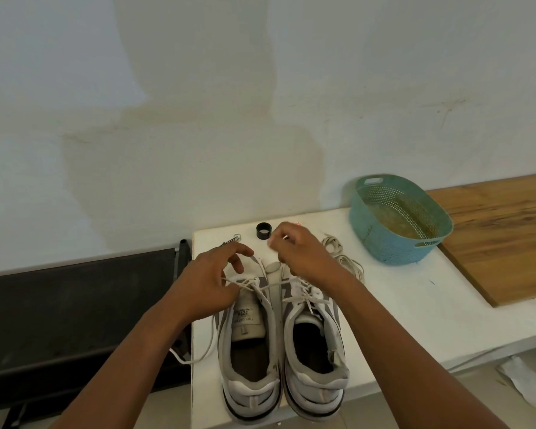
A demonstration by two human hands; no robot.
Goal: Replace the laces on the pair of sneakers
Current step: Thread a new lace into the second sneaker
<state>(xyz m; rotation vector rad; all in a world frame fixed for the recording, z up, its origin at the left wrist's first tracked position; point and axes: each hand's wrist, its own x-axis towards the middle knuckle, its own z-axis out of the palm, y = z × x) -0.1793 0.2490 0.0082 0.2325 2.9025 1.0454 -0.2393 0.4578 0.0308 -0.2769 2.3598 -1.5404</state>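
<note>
Two grey-and-white sneakers stand side by side on the white table [399, 305], heels toward me: the left sneaker [249, 360] and the right sneaker [314, 354]. A white lace [273, 286] runs across the left shoe's upper eyelets, and its loose tail [198, 357] hangs off the table's left edge. My left hand [211, 280] grips the lace at the left shoe's tongue. Above the shoes' toes, my right hand [300, 252] pinches a lace end. Two coiled white laces [342, 255] lie on the table to the right of that hand.
A teal perforated basket [399, 218] stands at the back right, beside a wooden board [502, 233]. A small black ring [263, 231] and a metal clip [232, 239] lie behind the shoes. A dark bench [75, 311] sits left of the table.
</note>
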